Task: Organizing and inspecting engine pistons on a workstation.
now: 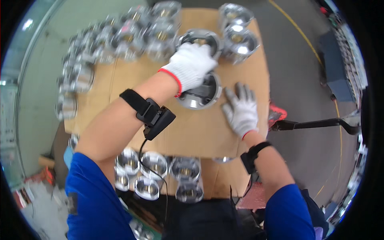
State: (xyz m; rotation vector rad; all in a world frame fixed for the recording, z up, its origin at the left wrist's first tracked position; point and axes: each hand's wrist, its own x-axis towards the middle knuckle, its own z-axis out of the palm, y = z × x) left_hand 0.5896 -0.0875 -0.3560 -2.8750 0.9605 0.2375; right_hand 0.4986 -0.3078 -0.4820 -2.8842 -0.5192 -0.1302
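My left hand (191, 66), in a white knit glove with a red cuff, reaches over the cardboard (160, 136). Its fingers are curled into the hollow of a silver metal piston (214, 37). Beneath and just nearer than this hand sits another piston (199, 102), its hollow partly covered by the glove. To the right, my right hand (243, 110) wears a similar glove with greyish fingertips. That hand lies flat on the cardboard with fingers spread, holding nothing and apart from the pistons. The left fingertips are partly hidden inside the far piston.
Several pistons (128, 38) stand in rows along the far left edge. Two more (240, 45) stand at the far right corner. Below the near edge, several pistons (185, 170) rest on a lower cardboard layer. A black bar (308, 125) juts in from the right. A cable hangs from my left wrist strap.
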